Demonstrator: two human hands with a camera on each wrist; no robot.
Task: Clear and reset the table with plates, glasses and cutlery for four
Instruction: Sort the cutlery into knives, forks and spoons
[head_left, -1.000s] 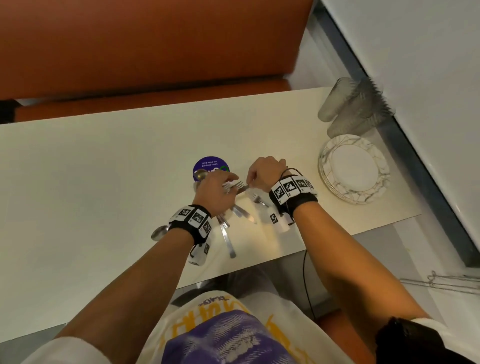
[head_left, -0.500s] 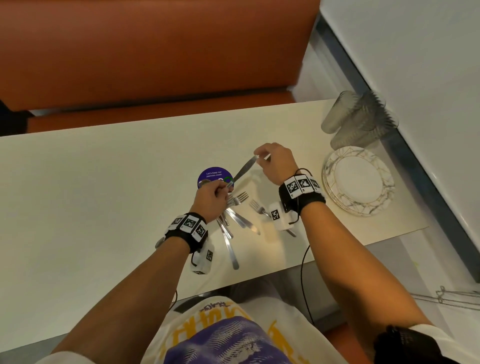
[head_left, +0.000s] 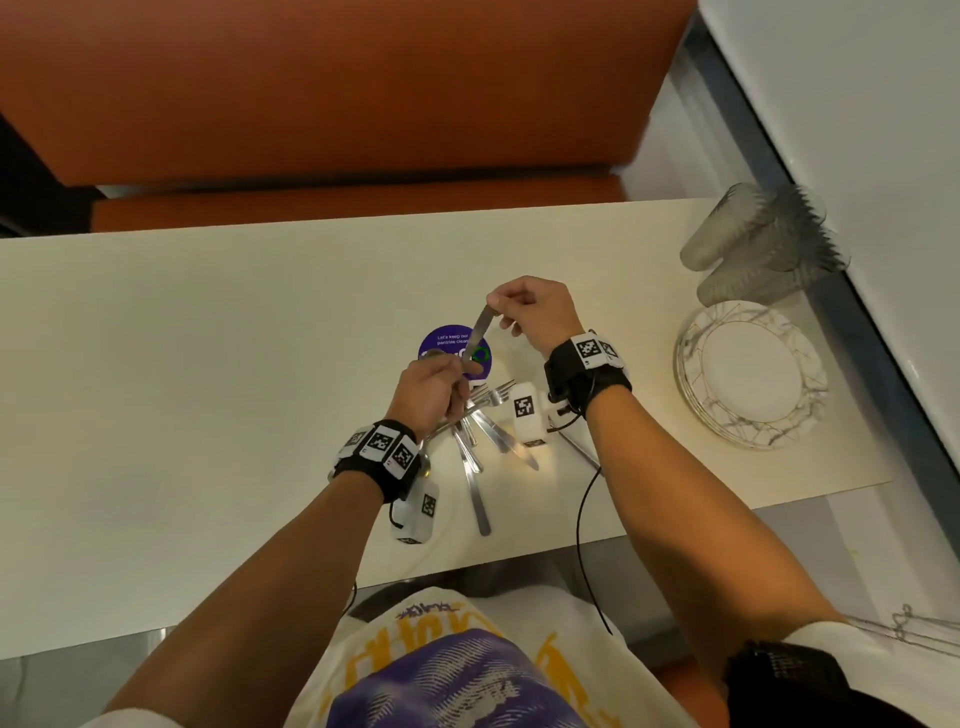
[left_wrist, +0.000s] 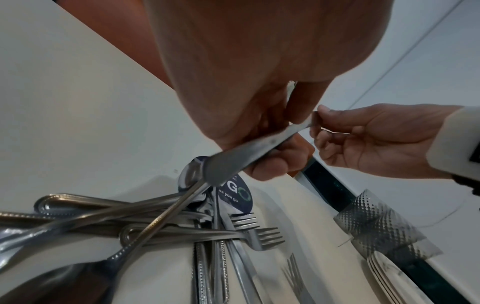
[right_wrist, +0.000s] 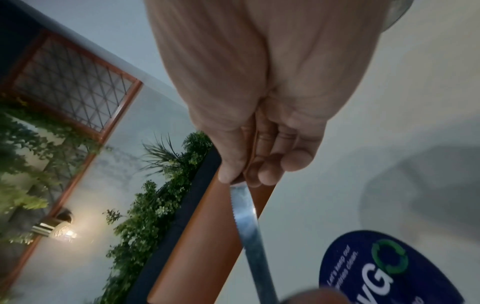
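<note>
A table knife (head_left: 477, 335) hangs above the cream table (head_left: 208, 364) between both hands. My right hand (head_left: 496, 306) pinches its serrated blade tip, as the right wrist view shows of the knife (right_wrist: 246, 224) and hand (right_wrist: 239, 179). My left hand (head_left: 452, 379) curls round the handle end; the left wrist view shows this hand (left_wrist: 272, 156) on the knife (left_wrist: 259, 144). Under the hands lies a loose pile of cutlery (head_left: 478, 447), with forks (left_wrist: 259, 236) and spoons (left_wrist: 189, 176). Stacked marbled plates (head_left: 750, 374) and textured glasses (head_left: 753, 244) sit at the table's right end.
A round purple sticker (head_left: 449, 340) is on the table just beyond the pile. An orange bench (head_left: 337, 197) runs along the far side. A white wall ledge (head_left: 857, 130) borders the right end. The table's near edge is by my torso.
Both hands were down on the cutlery pile. My right hand has drawn one knife out by its blade and raised it, and my left hand has closed on its handle.
</note>
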